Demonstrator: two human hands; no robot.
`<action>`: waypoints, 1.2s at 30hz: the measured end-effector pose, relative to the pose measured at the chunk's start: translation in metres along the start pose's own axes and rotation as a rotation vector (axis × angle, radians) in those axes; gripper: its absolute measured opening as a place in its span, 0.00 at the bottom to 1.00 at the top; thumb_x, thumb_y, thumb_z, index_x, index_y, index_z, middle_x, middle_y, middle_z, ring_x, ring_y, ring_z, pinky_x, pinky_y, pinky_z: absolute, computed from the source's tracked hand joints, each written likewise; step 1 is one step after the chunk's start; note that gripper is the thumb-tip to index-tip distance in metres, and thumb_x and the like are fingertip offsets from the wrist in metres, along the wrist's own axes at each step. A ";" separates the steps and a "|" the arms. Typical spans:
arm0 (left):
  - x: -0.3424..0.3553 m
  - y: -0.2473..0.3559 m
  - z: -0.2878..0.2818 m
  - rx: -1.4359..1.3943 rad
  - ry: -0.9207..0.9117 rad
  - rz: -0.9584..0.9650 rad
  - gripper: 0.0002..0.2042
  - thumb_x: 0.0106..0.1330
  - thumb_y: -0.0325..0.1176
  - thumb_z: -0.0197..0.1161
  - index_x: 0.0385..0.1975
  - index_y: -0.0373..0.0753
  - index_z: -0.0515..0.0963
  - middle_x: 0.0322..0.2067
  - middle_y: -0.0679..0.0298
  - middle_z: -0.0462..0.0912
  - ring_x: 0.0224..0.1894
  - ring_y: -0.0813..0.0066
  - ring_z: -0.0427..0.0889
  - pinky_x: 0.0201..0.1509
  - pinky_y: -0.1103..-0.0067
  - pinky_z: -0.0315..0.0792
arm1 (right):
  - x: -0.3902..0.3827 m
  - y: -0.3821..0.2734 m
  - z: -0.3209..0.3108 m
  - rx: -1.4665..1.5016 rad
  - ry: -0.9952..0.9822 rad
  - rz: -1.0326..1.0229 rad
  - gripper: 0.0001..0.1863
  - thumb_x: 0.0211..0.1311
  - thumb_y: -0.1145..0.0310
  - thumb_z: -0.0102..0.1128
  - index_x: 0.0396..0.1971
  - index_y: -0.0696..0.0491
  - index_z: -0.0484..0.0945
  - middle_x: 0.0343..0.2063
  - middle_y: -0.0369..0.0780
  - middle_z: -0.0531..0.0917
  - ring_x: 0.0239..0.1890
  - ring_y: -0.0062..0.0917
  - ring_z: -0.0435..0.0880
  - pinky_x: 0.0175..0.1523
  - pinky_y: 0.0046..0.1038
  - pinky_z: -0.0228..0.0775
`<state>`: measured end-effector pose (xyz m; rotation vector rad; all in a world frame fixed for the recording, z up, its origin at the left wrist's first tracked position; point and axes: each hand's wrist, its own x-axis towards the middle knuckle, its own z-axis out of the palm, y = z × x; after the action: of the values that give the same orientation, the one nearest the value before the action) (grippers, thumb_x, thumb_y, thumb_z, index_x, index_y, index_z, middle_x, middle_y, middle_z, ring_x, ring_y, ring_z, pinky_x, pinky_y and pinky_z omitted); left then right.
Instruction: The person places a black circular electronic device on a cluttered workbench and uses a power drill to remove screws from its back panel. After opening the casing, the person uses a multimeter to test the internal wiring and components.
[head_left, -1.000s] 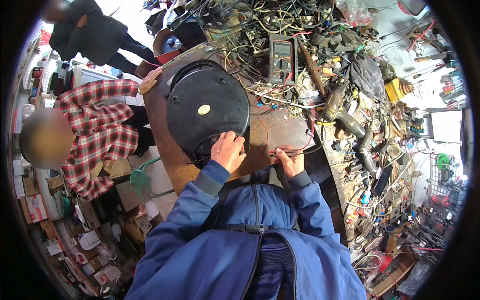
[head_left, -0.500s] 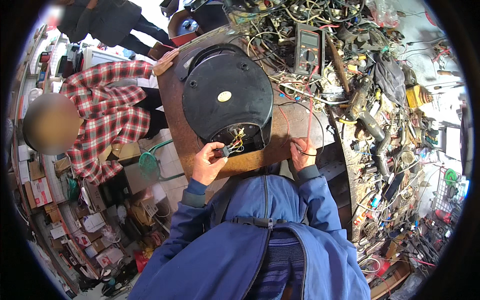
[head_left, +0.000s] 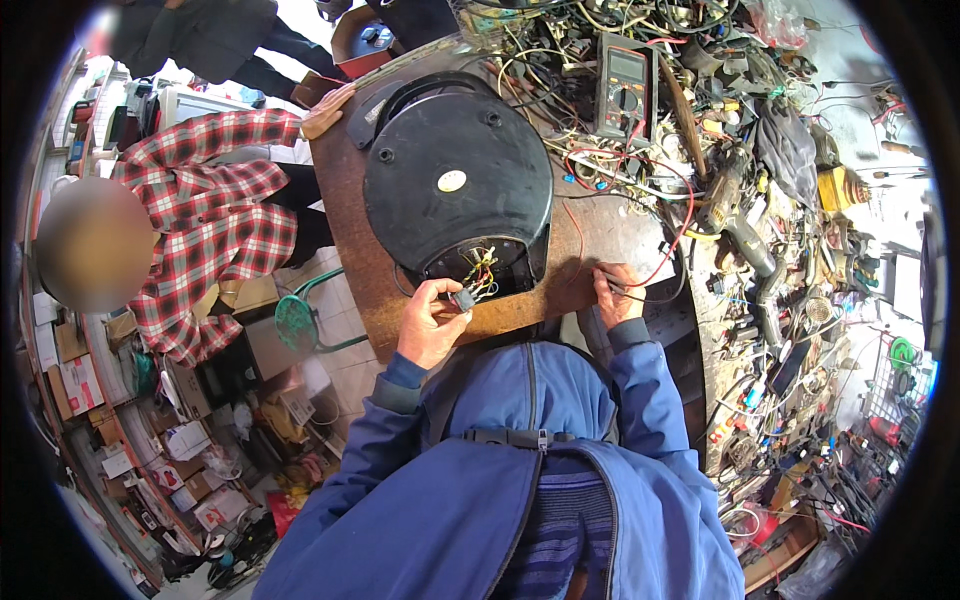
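Observation:
A round black appliance (head_left: 440,190) lies bottom up on the brown workbench, its open recess facing me. Coloured wires (head_left: 482,264) come out of that recess to a small dark component (head_left: 462,299), which looks like a switch or connector. My left hand (head_left: 430,325) pinches this component between thumb and fingers at the bench edge. To the right, my right hand (head_left: 617,295) is closed around a thin test probe; a black lead (head_left: 660,298) trails from it. A red lead (head_left: 690,210) loops from the multimeter (head_left: 625,92) down to near this hand.
Loose cables and parts crowd the bench's right side, with a hammer-like wooden handle (head_left: 683,120) and a heat gun or drill (head_left: 735,225) among them. At left, a person in a checked shirt (head_left: 215,215) rests a hand on the bench corner (head_left: 328,112). Shelves with boxes (head_left: 85,385) stand behind.
My right hand has shifted slightly right and up, and the red lead has swung outward to the right. The component in my left hand has turned, with its grey side showing.

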<state>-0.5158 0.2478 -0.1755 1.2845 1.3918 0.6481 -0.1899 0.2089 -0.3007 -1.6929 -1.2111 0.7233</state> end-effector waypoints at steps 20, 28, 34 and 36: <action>-0.001 -0.003 0.000 -0.016 -0.061 -0.071 0.19 0.60 0.16 0.67 0.50 0.36 0.73 0.40 0.68 0.80 0.43 0.83 0.81 0.49 0.83 0.78 | 0.000 0.010 0.007 -0.149 0.015 -0.050 0.07 0.55 0.73 0.70 0.34 0.54 0.87 0.29 0.44 0.85 0.29 0.36 0.87 0.36 0.32 0.79; -0.003 -0.008 -0.003 -0.210 -0.024 -0.109 0.19 0.61 0.19 0.70 0.52 0.36 0.74 0.41 0.67 0.82 0.43 0.79 0.83 0.51 0.81 0.78 | -0.002 -0.001 0.008 -0.049 0.011 0.016 0.06 0.57 0.74 0.68 0.35 0.55 0.86 0.31 0.45 0.85 0.31 0.36 0.87 0.37 0.34 0.79; -0.002 -0.018 -0.005 -0.376 -0.023 -0.118 0.19 0.64 0.23 0.70 0.54 0.36 0.74 0.41 0.65 0.81 0.42 0.74 0.84 0.48 0.78 0.80 | 0.002 -0.001 0.005 -0.217 -0.002 0.118 0.08 0.60 0.66 0.68 0.36 0.52 0.87 0.32 0.47 0.85 0.33 0.40 0.88 0.37 0.35 0.80; -0.002 -0.014 -0.005 -0.467 -0.019 -0.172 0.19 0.64 0.24 0.69 0.54 0.35 0.74 0.40 0.64 0.81 0.41 0.74 0.84 0.47 0.78 0.81 | 0.006 -0.013 0.000 -0.297 -0.052 0.142 0.09 0.60 0.64 0.68 0.36 0.51 0.87 0.32 0.46 0.86 0.32 0.40 0.88 0.37 0.36 0.80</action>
<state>-0.5255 0.2437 -0.1859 0.7907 1.2257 0.7831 -0.1930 0.2156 -0.2889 -2.0322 -1.2927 0.7020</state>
